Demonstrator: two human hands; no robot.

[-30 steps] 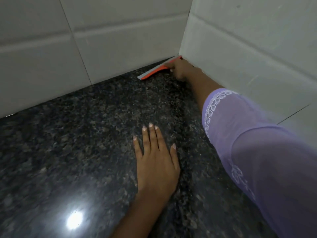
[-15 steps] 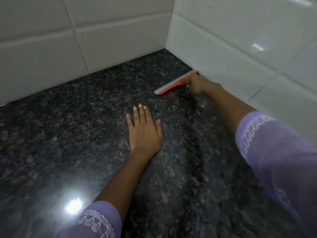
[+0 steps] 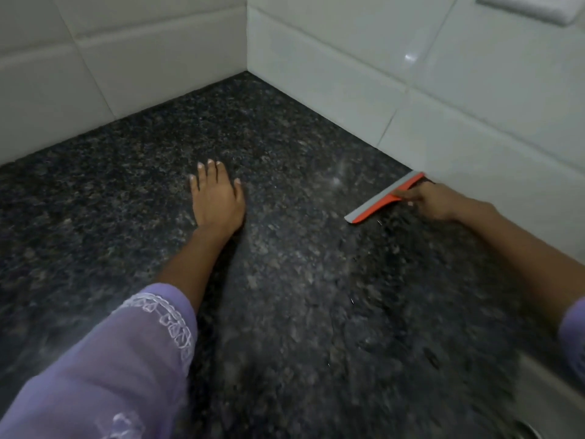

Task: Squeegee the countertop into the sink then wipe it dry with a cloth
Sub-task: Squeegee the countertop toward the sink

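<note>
The steel sink (image 3: 550, 403) shows only as a pale rim and basin corner at the lower right, with a round drain just visible at the bottom edge; nothing can be seen lying in it. The dark speckled granite countertop (image 3: 285, 280) runs from the sink's rim away to the far corner, where two white tiled walls (image 3: 348, 58) meet. The orange squeegee with a grey rubber blade (image 3: 384, 198) lies with its blade on the counter, up the right-hand wall from the sink, one end touching or just beside the wall's foot. The right hand (image 3: 433, 201) is clenched round its handle, wrist close to the wall. The left hand (image 3: 218, 198) lies flat on the stone, fingers spread and holding nothing, well apart from the squeegee on the side away from the wall; its purple embroidered sleeve (image 3: 126, 359) crosses the near counter. Between squeegee and sink the counter is bare. A folded white cloth (image 3: 535, 7) sits high on the wall.
</note>
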